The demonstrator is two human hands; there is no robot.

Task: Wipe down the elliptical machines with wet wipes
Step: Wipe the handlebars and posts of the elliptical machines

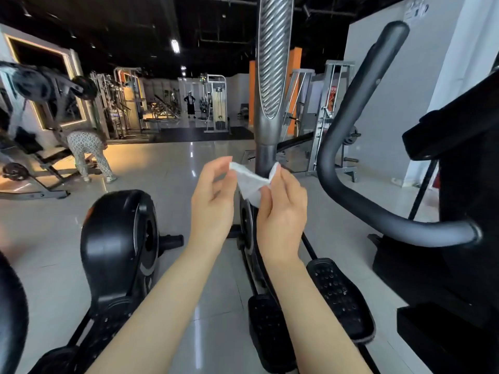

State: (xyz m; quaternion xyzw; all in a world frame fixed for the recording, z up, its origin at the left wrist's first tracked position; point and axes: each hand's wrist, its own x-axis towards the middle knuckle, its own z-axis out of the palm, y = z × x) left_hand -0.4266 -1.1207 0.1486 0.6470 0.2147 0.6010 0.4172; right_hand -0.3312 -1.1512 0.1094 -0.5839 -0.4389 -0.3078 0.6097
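Note:
A white wet wipe (251, 183) is stretched between both hands in front of me. My left hand (213, 201) pinches its upper left corner with thumb and fingertips. My right hand (283, 203) pinches its right edge, fingers curled round it. Just behind the wipe rises the elliptical's grey ribbed handle post (271, 63). A curved black handlebar (351, 157) sweeps past on the right. Two black foot pedals (337, 295) lie below my forearms. The flywheel housing of a second elliptical (118, 247) stands at the left.
A black console block (464, 168) fills the right edge. Glossy tiled floor (167, 168) stretches ahead toward weight machines (216, 103). One person (89, 152) bends over at the left by a bench, another (191, 103) stands far back.

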